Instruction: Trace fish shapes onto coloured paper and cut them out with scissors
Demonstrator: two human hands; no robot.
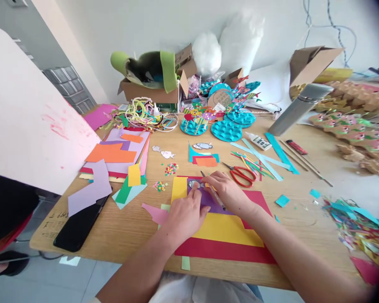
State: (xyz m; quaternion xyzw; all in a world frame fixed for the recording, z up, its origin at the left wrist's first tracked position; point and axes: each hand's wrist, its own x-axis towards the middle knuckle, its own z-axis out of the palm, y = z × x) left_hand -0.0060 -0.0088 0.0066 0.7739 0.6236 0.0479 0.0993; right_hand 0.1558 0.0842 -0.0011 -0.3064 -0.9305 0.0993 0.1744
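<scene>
A small paper fish cutout (193, 184) lies on purple paper (213, 205), over yellow (227, 229) and red sheets (224, 250). My left hand (187, 210) presses the fish with a fingertip, its thumb apart from the fingers, holding nothing. My right hand (229, 191) is wrapped round a slim pen (217, 198), whose upper end points back toward me. The pen's tip is near the top of the purple paper, right of the fish. Red-handled scissors (242, 176) lie just beyond my right hand.
Further back are two paper fish (167, 155) (202, 146), a glue bottle (259, 142) and blue egg-tray pieces (226, 131). On the left lie a black phone (78, 229) and stacked coloured paper (113, 153). Paper scraps (356, 223) and a grey cylinder (298, 110) are at right.
</scene>
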